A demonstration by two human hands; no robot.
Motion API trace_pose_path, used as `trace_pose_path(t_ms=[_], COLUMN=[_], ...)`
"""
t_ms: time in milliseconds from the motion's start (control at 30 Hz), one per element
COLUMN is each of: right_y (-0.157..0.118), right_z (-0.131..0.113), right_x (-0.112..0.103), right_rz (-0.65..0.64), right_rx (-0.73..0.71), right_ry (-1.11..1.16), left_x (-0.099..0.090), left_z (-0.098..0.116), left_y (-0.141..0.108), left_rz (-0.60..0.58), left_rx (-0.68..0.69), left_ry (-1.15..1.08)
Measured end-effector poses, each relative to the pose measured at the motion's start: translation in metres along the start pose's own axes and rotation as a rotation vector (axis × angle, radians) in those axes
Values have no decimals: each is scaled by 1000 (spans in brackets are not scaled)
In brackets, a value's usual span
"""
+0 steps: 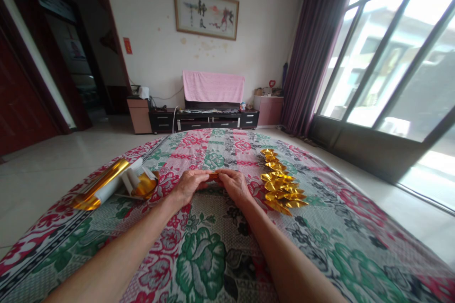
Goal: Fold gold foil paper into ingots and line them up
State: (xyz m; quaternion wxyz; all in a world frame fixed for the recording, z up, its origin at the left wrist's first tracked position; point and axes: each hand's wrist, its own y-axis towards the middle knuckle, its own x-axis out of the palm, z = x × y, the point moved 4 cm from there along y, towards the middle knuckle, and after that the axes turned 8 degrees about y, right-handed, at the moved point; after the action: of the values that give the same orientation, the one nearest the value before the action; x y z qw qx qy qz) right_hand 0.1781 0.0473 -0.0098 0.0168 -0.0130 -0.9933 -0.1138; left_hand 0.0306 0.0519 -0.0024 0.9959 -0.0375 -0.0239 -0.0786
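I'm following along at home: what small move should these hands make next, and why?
I'd probably press along the middle of the small gold piece: the left hand and right hand pinch its opposite ends, leaving only that short stretch showing between them.

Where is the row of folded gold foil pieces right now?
In the head view, the row of folded gold foil pieces lies on the patterned cloth, to the right of the right hand.
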Motion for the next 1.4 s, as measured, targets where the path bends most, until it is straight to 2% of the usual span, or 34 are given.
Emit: trace_pose_path(t_ms=[233,533,800,900,1167,1400], right_y=[1,-3,-3,-2,-1,-7], right_z=[1,-5,-3,-2,-1,-10], right_x=[-1,1,2,3,1,2], right_rz=[30,-38,-68,-75,-41,-116], right_rx=[10,25,23,7,-38,-86], right_ry=[23,137,129,105,-27,-126], left_x=[2,3,2,1,-2,-6], left_z=[1,3,3,4,4,7], left_y=[-2,-4,-4,-4,-3,-3], left_rz=[-37,-54,-34,-19,-74,23], left_rx=[11,16,6,6,-30,-115], left_ry=[43,-25,-19,-29,68,11])
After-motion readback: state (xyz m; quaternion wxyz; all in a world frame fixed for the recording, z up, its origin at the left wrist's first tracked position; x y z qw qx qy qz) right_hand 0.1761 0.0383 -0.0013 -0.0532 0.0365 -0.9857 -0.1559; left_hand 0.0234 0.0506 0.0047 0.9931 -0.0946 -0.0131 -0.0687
